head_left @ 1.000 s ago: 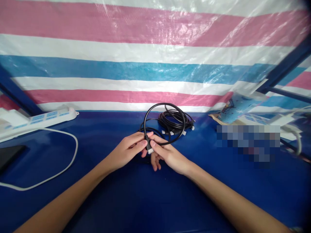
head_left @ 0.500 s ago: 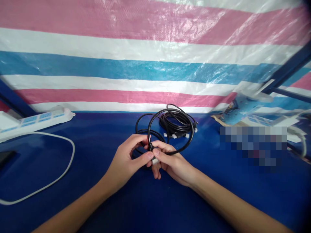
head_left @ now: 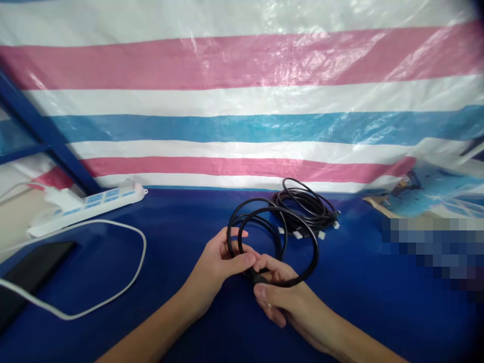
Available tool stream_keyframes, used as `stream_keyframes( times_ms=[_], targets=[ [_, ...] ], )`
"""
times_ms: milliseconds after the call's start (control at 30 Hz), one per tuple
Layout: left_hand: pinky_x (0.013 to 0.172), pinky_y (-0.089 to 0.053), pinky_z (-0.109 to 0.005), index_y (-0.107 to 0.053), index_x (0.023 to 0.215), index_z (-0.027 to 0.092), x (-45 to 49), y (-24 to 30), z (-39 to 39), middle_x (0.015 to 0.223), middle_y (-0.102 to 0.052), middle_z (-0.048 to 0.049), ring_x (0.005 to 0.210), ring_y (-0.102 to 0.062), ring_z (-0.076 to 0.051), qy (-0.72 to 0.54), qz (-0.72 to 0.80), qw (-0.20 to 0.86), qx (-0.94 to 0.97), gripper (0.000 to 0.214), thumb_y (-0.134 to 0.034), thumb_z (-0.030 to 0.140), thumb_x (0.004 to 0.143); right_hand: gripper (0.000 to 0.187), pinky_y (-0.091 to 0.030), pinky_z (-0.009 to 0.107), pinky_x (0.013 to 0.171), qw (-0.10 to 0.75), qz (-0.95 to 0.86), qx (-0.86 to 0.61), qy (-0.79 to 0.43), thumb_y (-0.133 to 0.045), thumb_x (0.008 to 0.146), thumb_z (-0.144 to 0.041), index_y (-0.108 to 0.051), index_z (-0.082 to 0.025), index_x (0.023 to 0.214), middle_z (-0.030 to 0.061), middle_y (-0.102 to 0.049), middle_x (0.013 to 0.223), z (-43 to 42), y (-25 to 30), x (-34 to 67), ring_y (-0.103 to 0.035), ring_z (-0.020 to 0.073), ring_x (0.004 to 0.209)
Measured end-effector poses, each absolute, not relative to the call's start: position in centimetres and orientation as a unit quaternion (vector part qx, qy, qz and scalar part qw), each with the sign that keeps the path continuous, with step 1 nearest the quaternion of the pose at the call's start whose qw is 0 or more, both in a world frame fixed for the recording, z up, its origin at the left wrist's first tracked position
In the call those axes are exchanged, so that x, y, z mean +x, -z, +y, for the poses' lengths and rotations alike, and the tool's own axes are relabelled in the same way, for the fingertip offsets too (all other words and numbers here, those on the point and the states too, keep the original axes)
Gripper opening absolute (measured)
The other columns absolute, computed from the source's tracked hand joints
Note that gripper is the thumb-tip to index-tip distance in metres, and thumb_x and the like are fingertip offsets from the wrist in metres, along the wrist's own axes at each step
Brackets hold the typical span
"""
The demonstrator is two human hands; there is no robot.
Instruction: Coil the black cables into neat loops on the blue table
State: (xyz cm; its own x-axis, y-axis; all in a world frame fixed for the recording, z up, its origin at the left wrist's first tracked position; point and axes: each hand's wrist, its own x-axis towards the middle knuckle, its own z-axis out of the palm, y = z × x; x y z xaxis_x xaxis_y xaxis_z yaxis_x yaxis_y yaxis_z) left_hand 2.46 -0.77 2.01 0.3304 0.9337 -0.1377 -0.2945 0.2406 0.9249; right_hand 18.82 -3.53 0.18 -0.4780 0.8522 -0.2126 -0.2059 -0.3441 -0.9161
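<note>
A black cable (head_left: 280, 229) is wound into two or three loops above a blue table (head_left: 174, 317). My left hand (head_left: 219, 259) pinches the loops at their near side with thumb and fingers closed round them. My right hand (head_left: 283, 297) grips the same cable just beside it, fingers curled over the strand and its black plug end. The two hands touch each other at the fingertips.
A pile of coiled black cables (head_left: 306, 206) with white plugs lies just behind the hands. At the left are a white power strip (head_left: 86, 206), its white cord (head_left: 113, 297) looping forward, and a dark flat object (head_left: 34, 269). A striped tarp (head_left: 242, 101) forms the back wall.
The view has swung left and down. Both hands have drawn nearer to me, and the cable has gone from one loop to two or three tighter loops.
</note>
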Motion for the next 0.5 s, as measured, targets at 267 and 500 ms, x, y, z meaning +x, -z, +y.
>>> stream_keyframes(
  times_ms=[267, 500],
  targets=[
    [0.06, -0.042, -0.024, -0.058, 0.082, 0.018, 1.1, -3.8, -1.4, 0.037, -0.023, 0.0124, 0.036, -0.03, -0.005, -0.469, 0.234, 0.782, 0.338, 0.005, -0.056, 0.022, 0.085, 0.024, -0.02, 0.017, 0.035, 0.309, -0.414, -0.41, -0.751, -0.074, 0.066, -0.021, -0.058, -0.016, 0.082, -0.0103, -0.04, 0.05, -3.1, -1.8, 19.0, -0.023, 0.0013, 0.036],
    [0.064, -0.044, -0.025, -0.023, 0.048, 0.019, 1.8, -4.1, -1.3, 0.039, -0.014, 0.0081, 0.038, -0.025, -0.007, -0.554, 0.241, 0.768, 0.213, 0.054, -0.042, 0.042, 0.093, 0.045, -0.042, 0.027, 0.076, 0.456, -0.432, -0.359, -0.691, -0.082, 0.061, -0.037, -0.06, -0.022, 0.098, 0.0022, -0.061, 0.094, -4.0, -2.4, 17.8, -0.055, 0.0146, 0.087]
  ],
)
